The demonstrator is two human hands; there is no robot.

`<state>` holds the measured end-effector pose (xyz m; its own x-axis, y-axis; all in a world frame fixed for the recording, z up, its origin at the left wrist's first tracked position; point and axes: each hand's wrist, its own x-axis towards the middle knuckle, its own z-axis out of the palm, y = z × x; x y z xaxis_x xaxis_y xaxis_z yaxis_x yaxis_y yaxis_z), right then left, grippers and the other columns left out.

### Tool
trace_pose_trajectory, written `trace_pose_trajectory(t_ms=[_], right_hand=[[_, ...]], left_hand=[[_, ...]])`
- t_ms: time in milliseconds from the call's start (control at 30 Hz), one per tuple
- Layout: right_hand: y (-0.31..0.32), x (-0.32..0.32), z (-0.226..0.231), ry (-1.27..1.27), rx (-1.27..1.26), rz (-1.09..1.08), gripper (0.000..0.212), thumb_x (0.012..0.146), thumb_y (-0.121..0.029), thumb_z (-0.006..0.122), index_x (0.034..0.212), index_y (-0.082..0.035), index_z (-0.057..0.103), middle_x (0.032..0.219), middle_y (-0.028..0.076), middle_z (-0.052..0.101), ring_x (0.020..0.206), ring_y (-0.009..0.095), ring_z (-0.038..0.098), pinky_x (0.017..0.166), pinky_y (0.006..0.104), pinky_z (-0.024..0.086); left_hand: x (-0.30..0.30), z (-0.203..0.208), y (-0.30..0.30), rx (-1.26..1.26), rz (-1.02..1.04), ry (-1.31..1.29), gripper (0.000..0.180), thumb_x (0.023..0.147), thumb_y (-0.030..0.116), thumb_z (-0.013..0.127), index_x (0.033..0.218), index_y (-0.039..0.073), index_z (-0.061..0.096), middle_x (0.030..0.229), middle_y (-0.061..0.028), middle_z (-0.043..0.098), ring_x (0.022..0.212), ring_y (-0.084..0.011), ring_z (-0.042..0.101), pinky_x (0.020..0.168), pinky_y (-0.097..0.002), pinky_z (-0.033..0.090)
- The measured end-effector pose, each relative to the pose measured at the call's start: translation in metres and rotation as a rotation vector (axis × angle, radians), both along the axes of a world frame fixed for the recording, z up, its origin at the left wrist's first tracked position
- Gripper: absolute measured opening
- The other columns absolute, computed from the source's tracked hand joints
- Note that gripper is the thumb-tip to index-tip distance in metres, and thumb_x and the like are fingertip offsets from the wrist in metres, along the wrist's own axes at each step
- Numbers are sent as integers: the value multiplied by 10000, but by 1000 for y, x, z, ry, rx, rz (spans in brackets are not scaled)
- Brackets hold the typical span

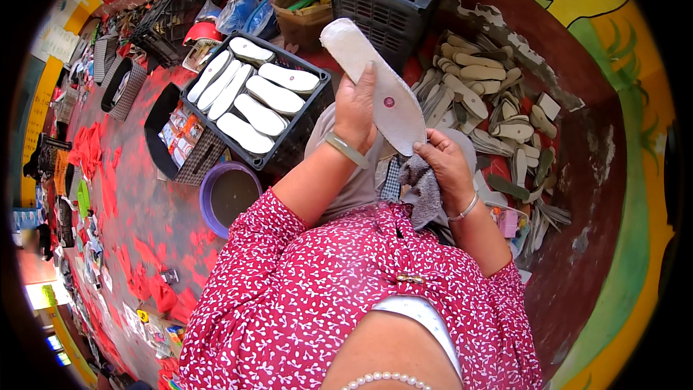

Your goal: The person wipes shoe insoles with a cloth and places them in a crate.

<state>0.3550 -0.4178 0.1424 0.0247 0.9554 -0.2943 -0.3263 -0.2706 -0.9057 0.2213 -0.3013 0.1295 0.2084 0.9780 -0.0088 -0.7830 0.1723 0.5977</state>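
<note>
A pale shoe insole (pixel 377 72) with a small round red mark is held up over my lap. My left hand (pixel 354 112) grips it along its left edge, with the thumb lying on the face. At the insole's lower end, my right hand (pixel 449 167) has its fingers closed around a grey cloth (pixel 424 193) and touches the insole's tip. The cloth hangs down from that hand over my lap. To the left, a black plastic crate (pixel 219 130) carries several white insoles (pixel 260 114) laid flat in rows.
Loose insoles (pixel 480 72) lie heaped at the right by the wall. A purple-rimmed basin (pixel 208 206) of murky water and a woven basket (pixel 198 162) stand left. Beyond are stacked black crates (pixel 379 11) and a cardboard box (pixel 297 25). Red scraps (pixel 155 274) litter the floor.
</note>
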Motion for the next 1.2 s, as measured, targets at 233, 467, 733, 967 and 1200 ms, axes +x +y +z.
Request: trace_pose_trajectory(t_ms=[233, 467, 733, 967, 1200], right_hand=[[9, 54, 24, 374, -41, -289, 218, 900, -115, 543, 1095, -19, 544, 1026, 109, 620, 923, 169, 602, 842, 287, 478], [-1, -10, 65, -681, 735, -144, 293, 793, 13, 602, 1077, -52, 572, 1116, 131, 554, 1007, 276, 562, 882, 350, 460], [11, -9, 51, -1236, 1062, -342, 208, 735, 30, 624, 931, -39, 633, 975, 129, 580, 880, 293, 567, 770, 353, 468], [57, 33, 61, -1168, 950, -531, 206, 767, 39, 613, 953, -49, 613, 943, 112, 597, 899, 269, 583, 774, 327, 468], [47, 9, 46, -953, 858, -265, 181, 758, 48, 607, 916, -38, 629, 945, 95, 607, 911, 239, 580, 797, 309, 457]], left_hand=[[-26, -7, 22, -168, -241, -13, 258, 956, 250, 491, 1083, 27, 512, 926, -102, 616, 820, -225, 624, 752, -377, 527], [-11, 4, -3, -272, -499, -122, 353, 973, 361, 414, 1075, 45, 532, 879, -110, 630, 793, -233, 634, 720, -395, 538], [-5, 14, -33, -144, -725, -69, 353, 964, 326, 454, 1135, 23, 514, 946, -99, 625, 801, -180, 620, 736, -324, 520], [0, 9, -41, -75, -903, 82, 360, 947, 323, 491, 1131, 16, 523, 910, -101, 629, 759, -164, 624, 685, -293, 521], [-2, 0, -24, -124, -726, 36, 307, 971, 272, 447, 1142, 27, 520, 1001, -79, 619, 884, -173, 618, 798, -313, 509]])
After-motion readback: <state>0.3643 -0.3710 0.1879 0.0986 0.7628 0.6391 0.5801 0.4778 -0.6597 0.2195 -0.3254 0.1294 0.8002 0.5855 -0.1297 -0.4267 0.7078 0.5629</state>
